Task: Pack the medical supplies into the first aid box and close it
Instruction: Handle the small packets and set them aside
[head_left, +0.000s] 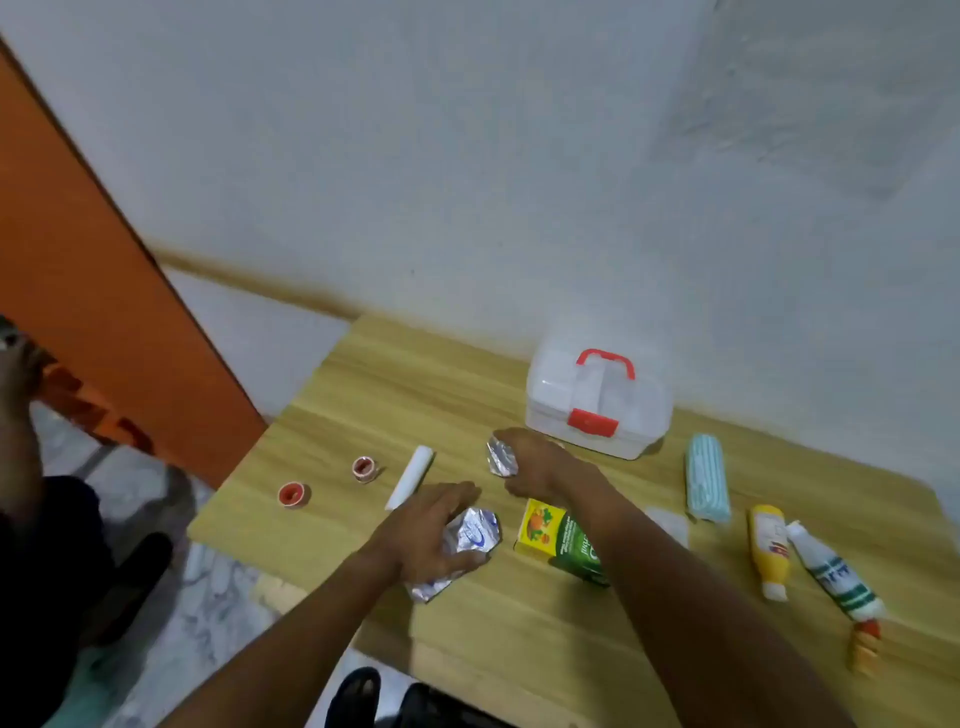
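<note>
The white first aid box (597, 402) with a red handle and red latch stands shut at the back of the wooden table (519, 613). My left hand (426, 530) grips a silver foil packet (475, 535) lying on the table. My right hand (530, 465) closes on a second silver foil packet (500, 457) just in front of the box. Between my arms lies a yellow-and-green carton (558, 540). To the left are a white roll (410, 477) and two red-cored tape rolls (365, 467) (293, 493).
On the right lie a stack of blue face masks (707, 483), a yellow bottle (770, 548), a white-and-green tube (834, 571) and a small orange object (865, 647). An orange door (104, 291) stands left. Another person (31, 467) is at the left edge.
</note>
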